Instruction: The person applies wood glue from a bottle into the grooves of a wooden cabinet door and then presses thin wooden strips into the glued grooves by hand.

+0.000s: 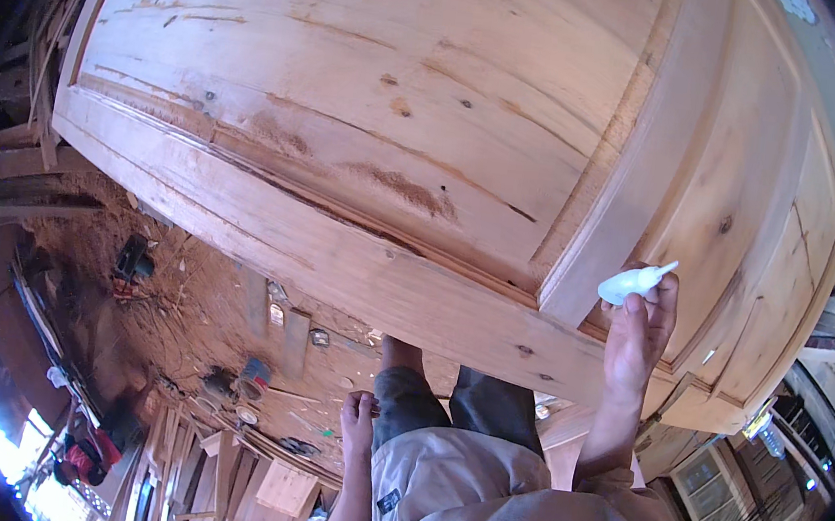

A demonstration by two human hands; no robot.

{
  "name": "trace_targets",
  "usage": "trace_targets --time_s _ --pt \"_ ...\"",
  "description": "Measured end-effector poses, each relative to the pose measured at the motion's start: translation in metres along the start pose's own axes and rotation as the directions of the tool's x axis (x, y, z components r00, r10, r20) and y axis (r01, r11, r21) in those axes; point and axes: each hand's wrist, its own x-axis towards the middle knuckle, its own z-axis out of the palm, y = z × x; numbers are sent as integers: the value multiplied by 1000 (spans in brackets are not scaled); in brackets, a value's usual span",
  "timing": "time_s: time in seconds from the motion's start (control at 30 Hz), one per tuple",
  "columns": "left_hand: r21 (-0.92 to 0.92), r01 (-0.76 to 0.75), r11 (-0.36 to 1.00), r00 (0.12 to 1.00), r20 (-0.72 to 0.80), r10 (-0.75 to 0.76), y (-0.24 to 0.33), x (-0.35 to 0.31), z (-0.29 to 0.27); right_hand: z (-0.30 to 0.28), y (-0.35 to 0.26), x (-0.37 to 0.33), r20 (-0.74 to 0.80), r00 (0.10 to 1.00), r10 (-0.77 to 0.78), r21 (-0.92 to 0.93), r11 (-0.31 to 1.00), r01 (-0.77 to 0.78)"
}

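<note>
A large panelled wooden door (356, 64) lies flat in front of me, its pale surface marked with knots, cracks and patches of brown sawdust. Over its right part, my right hand (636, 337) grips a small white glue bottle (628, 285) between thumb and fingers. The bottle is tilted, and its thin nozzle points up to the right. My left hand (358, 418) hangs low beside my left thigh, off the door. Its fingers are curled together, and whatever they may hold is too small to tell.
Sawdust and scraps cover the floor (201, 315) to the left, with a small tin (254, 377) among them. Wooden boards (181, 474) lean at the lower left, near a person in red (95, 456). A windowed wooden frame (713, 480) stands at the lower right.
</note>
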Motion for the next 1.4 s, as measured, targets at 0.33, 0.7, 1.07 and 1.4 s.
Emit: trace_targets --time_s 0.33,0.7,1.07,1.4 --pt "99 -93 991 994 57 88 17 8 -16 -38 21 -25 -303 872 -385 -550 817 170" --pt "142 -130 981 989 90 118 -3 13 -50 -54 30 -34 -315 825 -468 -813 581 19" --pt "-27 -152 988 987 51 154 -41 5 -94 -74 43 -38 -319 822 -472 -785 617 50" --pt "-200 -138 970 990 -39 133 -117 -16 -132 -106 10 -194 -197 761 -618 -979 90 -181"
